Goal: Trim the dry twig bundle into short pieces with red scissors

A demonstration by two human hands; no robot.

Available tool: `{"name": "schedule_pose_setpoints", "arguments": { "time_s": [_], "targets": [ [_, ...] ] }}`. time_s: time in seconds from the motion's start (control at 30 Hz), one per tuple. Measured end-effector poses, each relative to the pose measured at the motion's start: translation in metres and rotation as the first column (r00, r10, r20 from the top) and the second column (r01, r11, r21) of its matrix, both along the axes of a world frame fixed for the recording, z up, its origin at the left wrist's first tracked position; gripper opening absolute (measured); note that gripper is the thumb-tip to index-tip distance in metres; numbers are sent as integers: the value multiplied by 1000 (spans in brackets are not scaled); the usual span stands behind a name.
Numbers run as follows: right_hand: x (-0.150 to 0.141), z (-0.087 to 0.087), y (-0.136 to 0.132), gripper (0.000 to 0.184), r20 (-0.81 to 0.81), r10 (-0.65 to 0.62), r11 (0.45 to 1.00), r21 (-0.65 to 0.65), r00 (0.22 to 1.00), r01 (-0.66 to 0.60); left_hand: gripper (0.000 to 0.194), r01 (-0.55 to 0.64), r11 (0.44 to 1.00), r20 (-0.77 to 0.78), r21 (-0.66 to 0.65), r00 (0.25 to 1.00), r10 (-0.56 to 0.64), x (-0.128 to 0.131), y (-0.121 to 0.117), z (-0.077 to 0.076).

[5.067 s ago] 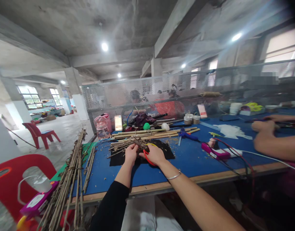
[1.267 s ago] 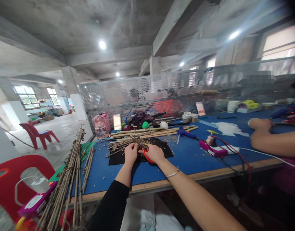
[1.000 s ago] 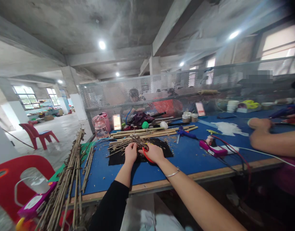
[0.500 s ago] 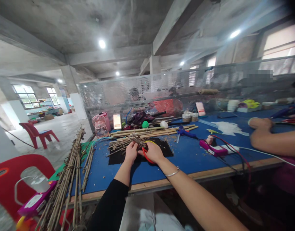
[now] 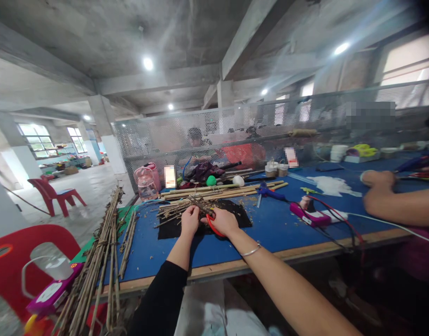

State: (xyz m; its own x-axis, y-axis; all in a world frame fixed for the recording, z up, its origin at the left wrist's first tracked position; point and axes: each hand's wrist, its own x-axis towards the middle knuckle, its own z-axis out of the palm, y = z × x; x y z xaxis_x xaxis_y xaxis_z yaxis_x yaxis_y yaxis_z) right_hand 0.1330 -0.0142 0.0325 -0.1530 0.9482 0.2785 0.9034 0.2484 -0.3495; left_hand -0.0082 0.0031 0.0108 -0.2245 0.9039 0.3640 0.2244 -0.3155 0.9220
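My right hand (image 5: 225, 221) is closed around the red handle of a pair of scissors (image 5: 214, 227); their blades are partly lost among the twigs. Just left of it, my left hand (image 5: 189, 221) pinches a thin brown twig (image 5: 197, 202) close to the blades. Both hands are over a black mat (image 5: 242, 215) strewn with small cut bits. A loose heap of short twigs (image 5: 168, 211) lies on the mat's left half, beside my left hand.
Long bundled sticks (image 5: 101, 242) lean over the left table edge. Bamboo rods (image 5: 221, 192), a blue glue gun (image 5: 270, 192) and a purple power strip (image 5: 310, 215) lie beyond and right. A co-worker's arm (image 5: 399, 203) rests at right. A mesh screen (image 5: 147, 144) stands behind.
The hands have barely moved. A yellow part of the scissors' handle that showed by my right hand is now out of sight, and the twig's angle has shifted slightly.
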Motion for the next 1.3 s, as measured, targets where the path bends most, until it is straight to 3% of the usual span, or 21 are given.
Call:
{"name": "schedule_pose_setpoints", "arguments": {
  "time_s": [0.2,0.33,0.57,0.73,0.97,1.3],
  "targets": [
    [0,-1,0,52,15,-38,999,21,999,37,29,-110,994,-6,-27,994,110,-4,2,-1],
    [1,-4,1,58,1,6,999,37,1000,-6,28,-170,985,-61,-28,984,168,-6,3,-2],
    [1,-5,3,61,8,55,994,93,998,-56,24,-145,989,-197,33,969,148,-5,-5,6],
    [1,-4,1,59,9,53,997,62,999,-54,23,-173,981,-272,84,943,189,-2,-13,13],
    [0,-1,-2,52,5,22,999,35,1000,-23,26,-142,984,-241,107,957,164,-2,-11,12],
    [-2,2,-3,53,41,-1,1000,-2,999,1,27,-168,985,-246,43,954,173,-4,-11,14]
  ]
}}
